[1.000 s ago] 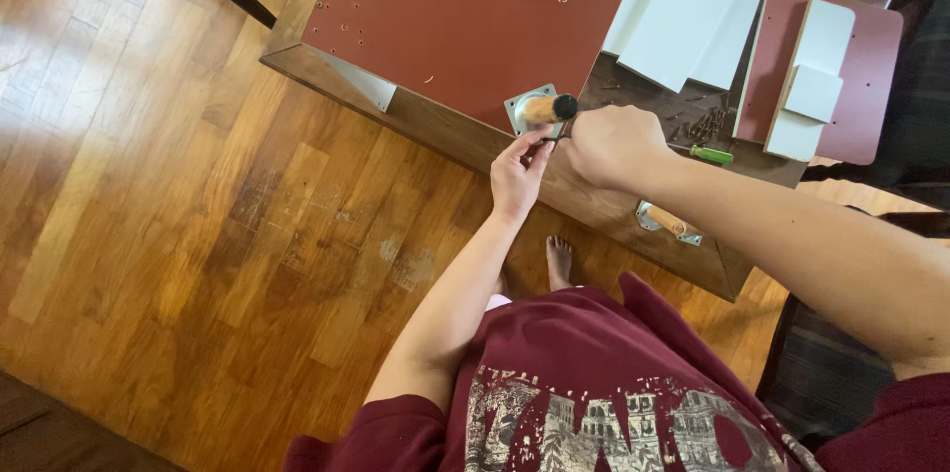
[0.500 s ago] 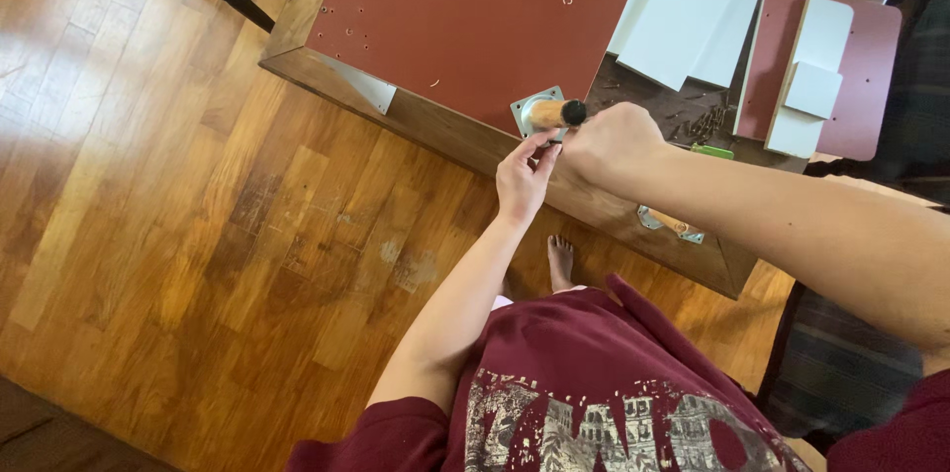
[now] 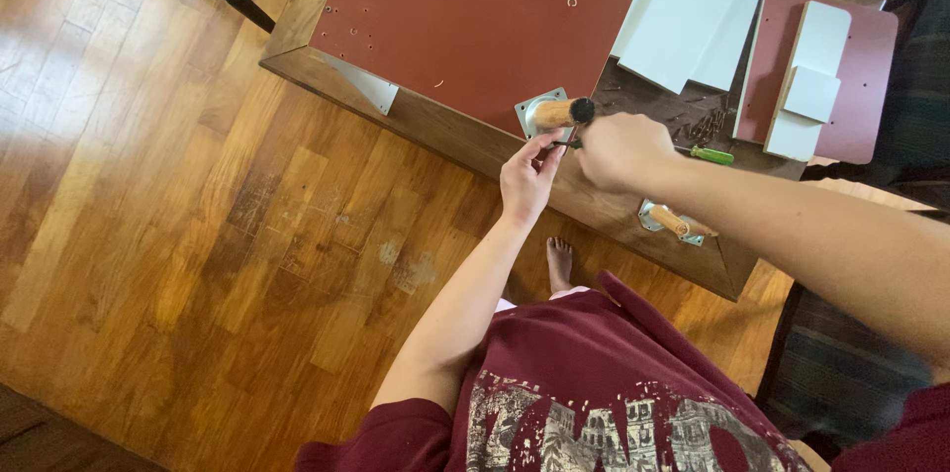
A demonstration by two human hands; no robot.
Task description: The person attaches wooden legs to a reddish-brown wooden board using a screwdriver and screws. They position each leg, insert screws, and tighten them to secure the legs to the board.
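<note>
Fingers beside wooden leg

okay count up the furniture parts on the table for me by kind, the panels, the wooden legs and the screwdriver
Dark red panels: 2 (large one, smaller one)
White panels: 4 (two big overlapping, two small stacked)
Wooden legs on metal plates: 2 (one by the left hand and right hand at, one at)
Green-handled screwdriver: 1
Total: 9
</note>
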